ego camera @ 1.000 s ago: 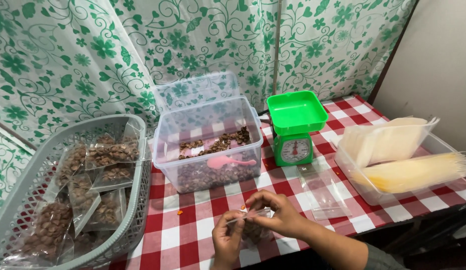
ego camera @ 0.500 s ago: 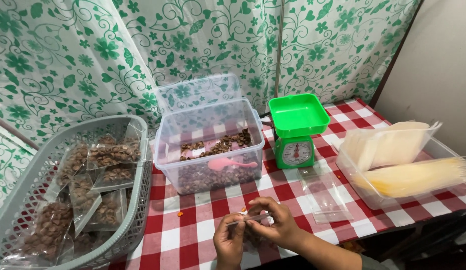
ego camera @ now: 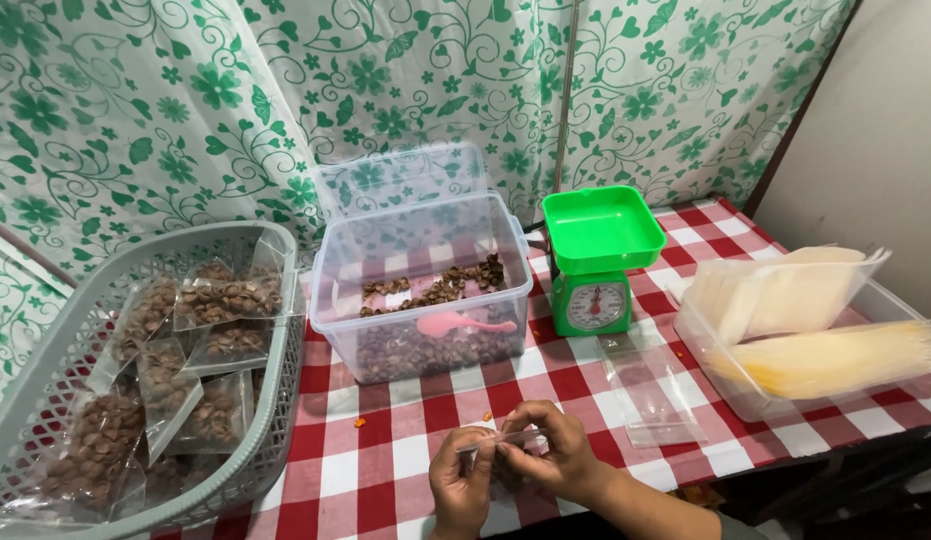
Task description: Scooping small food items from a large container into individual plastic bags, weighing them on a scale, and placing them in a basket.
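Small bag: I see a clear plastic pouch [ego camera: 501, 445] pinched between both hands at the near table edge, over the red-and-white checked cloth [ego camera: 426, 415].
Left hand: my left hand [ego camera: 461, 485] has fingers clenched on the pouch's left end.
Right hand: my right hand [ego camera: 546, 450] grasps the pouch's top strip with fingertips, thumb underneath.
Empty pouch: a flat clear bag [ego camera: 651, 390] lies on the cloth just right of the hands, in front of the scale.
Filled packets: glossy clear packets of brown pieces [ego camera: 226, 295] are stacked loosely in the grey slatted basket [ego camera: 276, 400] at the left.
Tub: a clear plastic box [ego camera: 426, 275], lid propped open behind it, holds brown crumbly pieces and a pink scoop [ego camera: 461, 325].
Scale: a green kitchen scale [ego camera: 596, 260] with a square pan and round dial stands just right of the tub.
Right tray: a clear tray [ego camera: 721, 375] holds a stack of pale flat bags and a bundle of thin yellow strips [ego camera: 836, 355].
Backdrop: a green floral curtain [ego camera: 186, 100] hangs behind the table.
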